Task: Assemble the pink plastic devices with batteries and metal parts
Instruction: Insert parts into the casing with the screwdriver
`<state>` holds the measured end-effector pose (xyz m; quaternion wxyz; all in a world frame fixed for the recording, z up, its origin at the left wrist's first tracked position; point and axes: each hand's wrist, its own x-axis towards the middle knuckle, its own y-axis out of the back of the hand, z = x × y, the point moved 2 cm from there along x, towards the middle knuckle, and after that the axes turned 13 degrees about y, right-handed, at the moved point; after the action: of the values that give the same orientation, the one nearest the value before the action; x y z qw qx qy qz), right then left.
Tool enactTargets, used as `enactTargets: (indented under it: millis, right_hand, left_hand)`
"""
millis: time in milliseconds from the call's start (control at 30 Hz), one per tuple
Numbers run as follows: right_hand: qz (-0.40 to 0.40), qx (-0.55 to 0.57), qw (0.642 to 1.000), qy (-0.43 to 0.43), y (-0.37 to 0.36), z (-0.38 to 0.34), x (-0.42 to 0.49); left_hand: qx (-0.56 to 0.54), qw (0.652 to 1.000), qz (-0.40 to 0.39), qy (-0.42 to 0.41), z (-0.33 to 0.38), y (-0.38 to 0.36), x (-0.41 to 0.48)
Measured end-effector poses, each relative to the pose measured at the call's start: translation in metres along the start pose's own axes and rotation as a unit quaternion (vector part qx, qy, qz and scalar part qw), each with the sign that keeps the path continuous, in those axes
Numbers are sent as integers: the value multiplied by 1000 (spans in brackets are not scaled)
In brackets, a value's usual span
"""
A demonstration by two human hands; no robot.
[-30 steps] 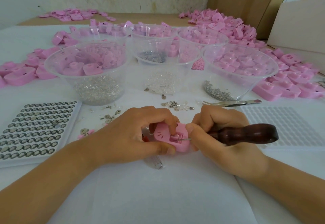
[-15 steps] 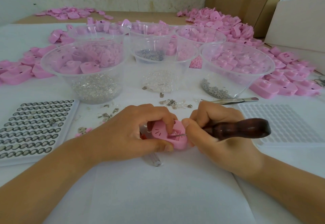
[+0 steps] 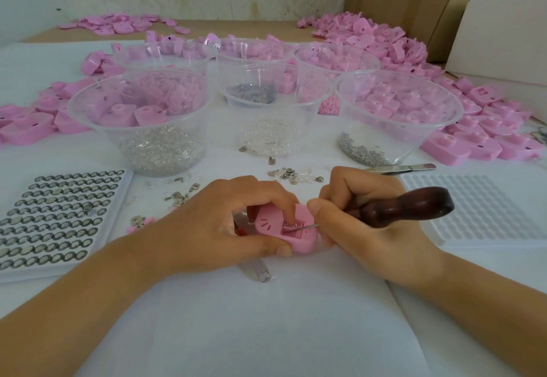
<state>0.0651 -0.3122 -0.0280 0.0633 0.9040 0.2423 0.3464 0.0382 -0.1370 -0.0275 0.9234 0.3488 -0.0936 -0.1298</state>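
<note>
Bowls point(image 3: 88, 104) of parts & battery tray point(image 3: 44, 273) sit w/in reach; L hand point(image 3: 213, 228) clamps pink device point(image 3: 299, 240) onto table point(image 3: 266, 332) to steady it, forefinger in its slot; R hand point(image 3: 364, 228) grips wooden-handled pick point(image 3: 399, 208) low, prob. for fine control; tip in slot.

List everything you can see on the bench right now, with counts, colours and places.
pink device: one, pink, centre front
awl: one, dark wooden handle, metal tip in the device's recess
battery tray: one, white, rows of silver button cells, near left
empty tray: one, white, near right
tweezers: one, silver, just beyond the empty tray
bowls: six, clear, two rows mid-table, holding small parts
loose pink shells: many, pink, heaped left, right and far
small metal parts: scattered, silver, before the bowls
clear tool handle: one, clear, nearer the camera than the pink device
left hand: one, grips the pink device
right hand: one, grips the awl
</note>
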Motion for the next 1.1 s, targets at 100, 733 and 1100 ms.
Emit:
enactTargets:
  millis: [100,733,1100]
  right_hand:
    - [0,2,1000,11,1,-1,-1]
    - [20,-20,999,18,-4,-4,-4]
    - [25,-45,997,51,-4,-5,-6]
  left_hand:
    - [-6,1000,-1,6,-1,0,0]
    - [8,999,-4,35,2,-1,0]
    - [29,999,3,31,0,0,0]
